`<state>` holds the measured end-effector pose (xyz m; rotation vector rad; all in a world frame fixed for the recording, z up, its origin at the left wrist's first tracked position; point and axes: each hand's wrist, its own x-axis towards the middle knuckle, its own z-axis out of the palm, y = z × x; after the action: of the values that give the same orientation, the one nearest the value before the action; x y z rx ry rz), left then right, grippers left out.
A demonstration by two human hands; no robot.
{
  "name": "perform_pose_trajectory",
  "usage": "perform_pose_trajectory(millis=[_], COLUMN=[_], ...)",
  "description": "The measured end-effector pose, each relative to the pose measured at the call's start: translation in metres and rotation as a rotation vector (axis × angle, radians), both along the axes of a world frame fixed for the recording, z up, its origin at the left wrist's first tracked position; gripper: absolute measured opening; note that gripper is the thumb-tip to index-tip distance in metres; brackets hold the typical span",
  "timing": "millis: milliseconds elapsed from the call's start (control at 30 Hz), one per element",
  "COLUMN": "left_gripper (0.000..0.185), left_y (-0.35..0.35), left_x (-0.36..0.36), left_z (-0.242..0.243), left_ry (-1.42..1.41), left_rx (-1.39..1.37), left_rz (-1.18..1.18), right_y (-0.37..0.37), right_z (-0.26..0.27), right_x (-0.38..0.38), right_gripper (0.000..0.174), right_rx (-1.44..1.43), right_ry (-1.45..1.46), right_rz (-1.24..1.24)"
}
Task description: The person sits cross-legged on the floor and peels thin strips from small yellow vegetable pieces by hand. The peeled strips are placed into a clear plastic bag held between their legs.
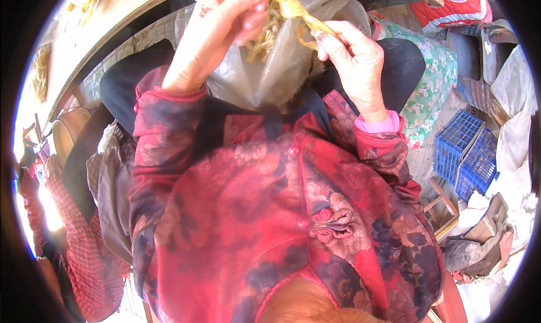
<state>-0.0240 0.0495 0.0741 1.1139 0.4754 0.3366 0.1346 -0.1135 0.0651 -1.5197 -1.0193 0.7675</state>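
Observation:
My left hand [226, 25] is at the top of the view, its fingertips on the upper end of a yellowish, knotted strip [292, 6] that could be tofu skin. The strip's other end is pinched between thumb and forefinger of my right hand [353, 54]. A loose, fat knot sits between the two hands. Below them, a translucent plastic bag [270, 80] lies open across my lap. Several similar pale yellow knotted pieces [263, 39] are inside it, partly hidden behind my left fingers.
A wooden table edge [91, 33] curves past the upper left, bearing more yellowish strips [41, 71]. Blue plastic crates [460, 143] stand at right, near a green patterned cloth [435, 78] and a red printed sack [454, 6]. Checked red fabric [86, 255] is at lower left.

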Motion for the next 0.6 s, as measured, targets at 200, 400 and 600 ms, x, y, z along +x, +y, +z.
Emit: perform_pose_trajectory(millis=[200, 400, 600], left_gripper=[0.033, 0.016, 0.008], left_y=[-0.016, -0.010, 0.007], left_x=[0.011, 0.000, -0.007], left_z=[-0.002, 0.003, 0.021], left_ry=[0.022, 0.025, -0.004], left_rx=[0.135, 0.081, 0.158], left_rz=[0.003, 0.188, 0.317], right_y=[0.020, 0.027, 0.051], right_z=[-0.006, 0.016, 0.037], right_x=[-0.004, -0.002, 0.000], right_gripper=[0.014, 0.011, 0.013], right_rx=[0.124, 0.007, -0.014], right_ry=[-0.203, -0.301, -0.256], right_rz=[-0.016, 0.120, 0.208])
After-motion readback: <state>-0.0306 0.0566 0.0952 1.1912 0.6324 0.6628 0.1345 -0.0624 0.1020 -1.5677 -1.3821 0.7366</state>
